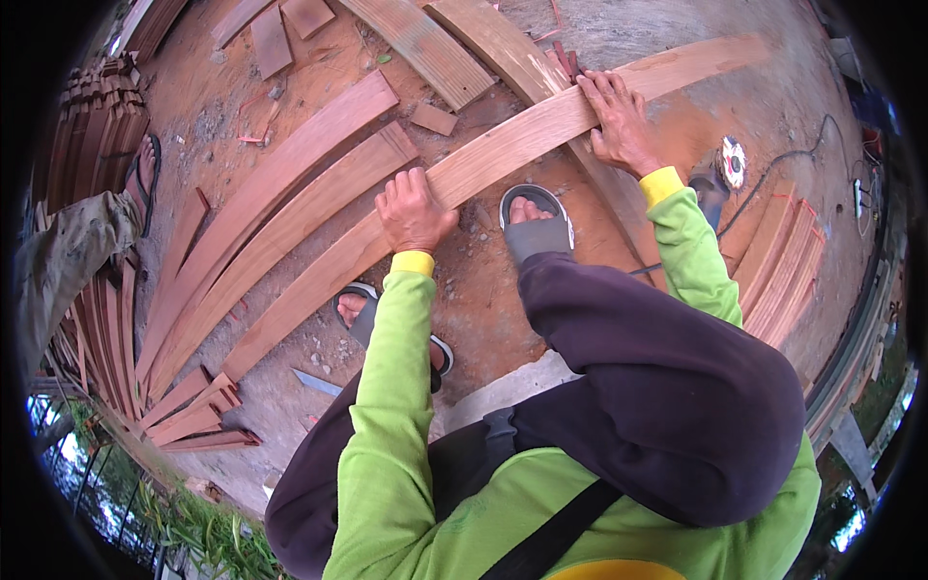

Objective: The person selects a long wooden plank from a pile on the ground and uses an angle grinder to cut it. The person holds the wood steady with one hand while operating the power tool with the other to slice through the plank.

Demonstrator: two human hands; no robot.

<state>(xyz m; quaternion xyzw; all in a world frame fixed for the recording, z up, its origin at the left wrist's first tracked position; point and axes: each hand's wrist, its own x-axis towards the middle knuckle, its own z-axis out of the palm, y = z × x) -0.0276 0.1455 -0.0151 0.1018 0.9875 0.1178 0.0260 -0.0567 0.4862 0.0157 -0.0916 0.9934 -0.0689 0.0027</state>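
A long, flat wooden plank (527, 140) runs slantwise in front of me, from lower left to upper right. My left hand (416, 211) grips it near its middle, fingers curled over the far edge. Farther up the plank, my right hand (619, 121) is closed over it, fingers across the top and thumb towards the near edge. Under the plank, close to my right hand, a thicker wooden beam (619, 198) crosses it. Two reddish boards, a longer one (280, 184) and a shorter one (319, 193), lie beyond my left hand.
A corded power tool (710, 193) with a round disc (732, 162) lies to the right, near stacked boards (783, 261). Wood strips (101, 140) are piled at left, beside another person's leg (72, 251). My sandalled foot (536, 215) stands below the plank. Offcuts (198, 411) lie lower left.
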